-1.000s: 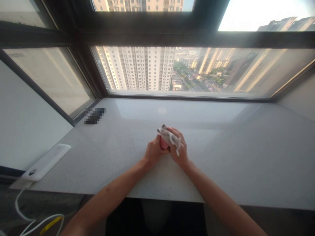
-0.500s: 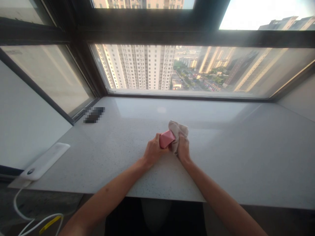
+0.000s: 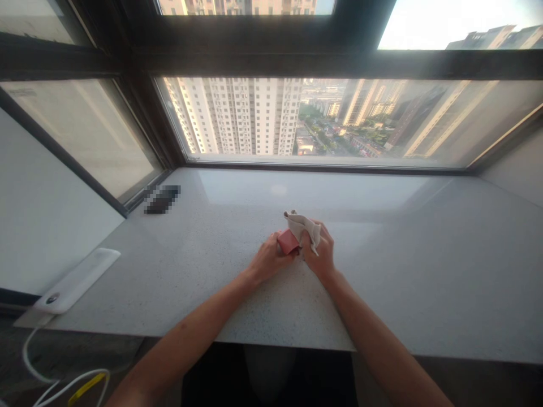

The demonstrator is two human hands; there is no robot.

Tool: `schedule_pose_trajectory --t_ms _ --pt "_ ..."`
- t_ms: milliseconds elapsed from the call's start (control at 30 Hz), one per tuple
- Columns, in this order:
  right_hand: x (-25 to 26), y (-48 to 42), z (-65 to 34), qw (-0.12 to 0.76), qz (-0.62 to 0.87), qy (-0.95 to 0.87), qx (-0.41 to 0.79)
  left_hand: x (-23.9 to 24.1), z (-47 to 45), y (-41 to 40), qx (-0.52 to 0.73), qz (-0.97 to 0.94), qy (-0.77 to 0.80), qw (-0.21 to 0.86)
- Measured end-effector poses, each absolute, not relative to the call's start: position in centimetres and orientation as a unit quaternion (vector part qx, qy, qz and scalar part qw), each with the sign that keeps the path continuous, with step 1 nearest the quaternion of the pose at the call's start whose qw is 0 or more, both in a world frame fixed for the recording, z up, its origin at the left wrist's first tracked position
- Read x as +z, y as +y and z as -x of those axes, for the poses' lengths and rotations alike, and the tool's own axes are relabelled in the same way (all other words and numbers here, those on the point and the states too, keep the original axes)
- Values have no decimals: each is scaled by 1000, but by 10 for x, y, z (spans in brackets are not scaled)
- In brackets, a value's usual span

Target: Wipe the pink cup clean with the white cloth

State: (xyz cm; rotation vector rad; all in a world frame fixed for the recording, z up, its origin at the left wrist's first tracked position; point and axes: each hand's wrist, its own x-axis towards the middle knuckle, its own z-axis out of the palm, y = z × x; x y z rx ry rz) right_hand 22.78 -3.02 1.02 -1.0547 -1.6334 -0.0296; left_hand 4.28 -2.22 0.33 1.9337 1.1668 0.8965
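Over the middle of a pale speckled windowsill counter [image 3: 382, 282], my left hand [image 3: 268, 261] grips a small pink block-shaped object [image 3: 287, 242]. My right hand [image 3: 321, 254] holds a crumpled beige cloth [image 3: 304, 225] pressed against the pink object's right and top sides. The two hands meet around the object, which is mostly hidden by fingers and cloth.
A blurred dark flat item [image 3: 162, 199] lies at the counter's far left corner near the window frame. A white power strip [image 3: 76, 281] sits on the left edge, its white cable [image 3: 55, 382] hanging to the floor. A large window [image 3: 322, 118] runs along the back.
The cloth has shifted from beside the pink object onto its top, and my right hand has turned so its back faces up. My left hand has barely moved.
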Motion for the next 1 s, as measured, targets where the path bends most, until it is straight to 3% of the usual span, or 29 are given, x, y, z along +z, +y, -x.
schedule_pose_trajectory --t_ms 233,367,467,633,767,867,1000 --pt "17 -33 -221 496 385 -776 -57 3 -40 -21 423 -732 428 319" --pt "20 -44 -213 426 370 -816 -122 -1 -40 -19 382 -744 453 309" --pt "20 -49 -207 390 357 -844 -97 -1 -40 -18 366 -746 462 310" --pt "7 -32 -209 575 499 -642 88 9 -43 -23 373 -728 496 291" --pt "-1 -25 -211 602 624 -428 254 13 -45 -26 376 -724 502 286" --pt "5 -34 -208 596 556 -551 181 9 -45 -24 373 -724 507 283" --pt "11 -40 -205 501 392 -771 20 4 -43 -23 357 -744 486 286"
